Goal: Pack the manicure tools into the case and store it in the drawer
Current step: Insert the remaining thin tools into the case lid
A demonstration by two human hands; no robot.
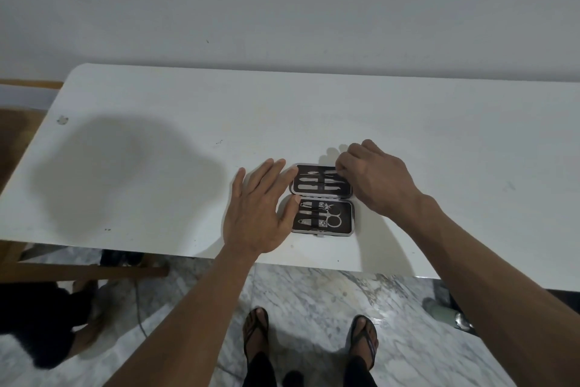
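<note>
At frame centre, the open case (321, 198) lies on the counter (157, 167); the left hand (257, 214) rests spread beside it, while the right hand (373, 179) curls its grip over the upper half, perhaps pinching a tool.

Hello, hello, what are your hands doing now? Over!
Left hand flat, steadying open case. Right hand fingers at a tool in far half. Scissors strapped in. Nothing blocking.

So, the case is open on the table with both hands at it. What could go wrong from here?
The right hand covers the far half's right end, so a tool there may not be fully seated and could stop the case from closing. The case also lies near the table front edge; the left hand only rests against its left side, so a push might slide it off.
</note>
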